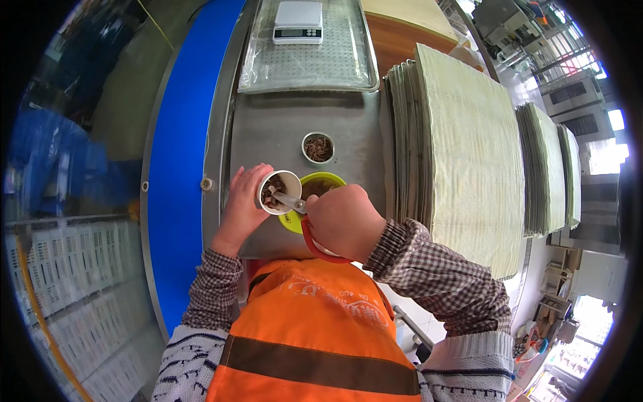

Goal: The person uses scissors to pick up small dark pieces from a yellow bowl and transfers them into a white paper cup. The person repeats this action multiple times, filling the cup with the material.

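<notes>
My left hand (242, 208) is wrapped around a white cup (294, 183), whose mouth tilts toward me. Brown dried pieces (271, 193), some paler, lie inside it. In my right hand (346, 221) is a pair of scissors (307, 236) with red handles; the blades reach into the cup among the pieces, their tips partly hidden. A yellow-green bowl (289, 223) stands on the metal tabletop below my hands, mostly covered by them, with brownish contents. Just beyond it, a small round container (304, 151) holds brown shredded bits.
A digital scale (298, 20) rests on a plastic-covered perforated tray (311, 70) at the far end. To the right stand thick stacks of pale corrugated sheets (472, 161). A blue belt surface (183, 151) runs along the left, with white crates (85, 266) beyond.
</notes>
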`<action>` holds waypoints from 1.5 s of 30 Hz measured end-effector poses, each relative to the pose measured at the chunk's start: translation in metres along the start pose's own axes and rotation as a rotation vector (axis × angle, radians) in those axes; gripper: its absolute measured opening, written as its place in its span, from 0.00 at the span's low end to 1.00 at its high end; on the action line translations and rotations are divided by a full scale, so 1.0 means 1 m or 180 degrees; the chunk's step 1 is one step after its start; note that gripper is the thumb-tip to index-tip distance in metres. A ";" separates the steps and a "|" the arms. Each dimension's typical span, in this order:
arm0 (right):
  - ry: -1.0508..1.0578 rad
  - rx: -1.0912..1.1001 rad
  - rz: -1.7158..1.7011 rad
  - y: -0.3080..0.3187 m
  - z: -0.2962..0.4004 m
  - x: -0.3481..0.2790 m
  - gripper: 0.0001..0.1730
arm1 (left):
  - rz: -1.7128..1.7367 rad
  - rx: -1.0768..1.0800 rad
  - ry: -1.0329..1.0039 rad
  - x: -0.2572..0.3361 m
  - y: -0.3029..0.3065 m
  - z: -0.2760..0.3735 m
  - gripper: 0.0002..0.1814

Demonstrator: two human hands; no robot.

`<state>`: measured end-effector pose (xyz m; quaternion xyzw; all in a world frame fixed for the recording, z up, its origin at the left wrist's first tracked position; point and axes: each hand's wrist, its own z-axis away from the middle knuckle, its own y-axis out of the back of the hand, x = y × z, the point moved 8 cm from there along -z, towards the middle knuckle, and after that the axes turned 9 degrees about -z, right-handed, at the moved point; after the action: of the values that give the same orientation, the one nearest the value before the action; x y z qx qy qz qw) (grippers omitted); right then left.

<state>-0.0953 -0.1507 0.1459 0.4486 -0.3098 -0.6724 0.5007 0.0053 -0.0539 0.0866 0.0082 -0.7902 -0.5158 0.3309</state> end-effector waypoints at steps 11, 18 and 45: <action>-0.0159 0.0529 0.0303 0.014 -0.005 0.004 0.11 | 0.0275 -0.0095 0.0008 0.003 -0.004 -0.003 0.36; -0.0104 0.0301 0.0115 0.023 0.011 0.003 0.14 | 0.0222 -0.0067 0.0126 -0.008 0.000 0.001 0.36; -0.0245 -0.0416 0.0319 0.000 0.003 -0.004 0.13 | 0.0087 -0.0012 0.0097 0.003 0.000 0.007 0.36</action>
<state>-0.0973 -0.1469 0.1482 0.3727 -0.3063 -0.6820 0.5496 -0.0008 -0.0494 0.0868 0.0047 -0.7841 -0.5126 0.3499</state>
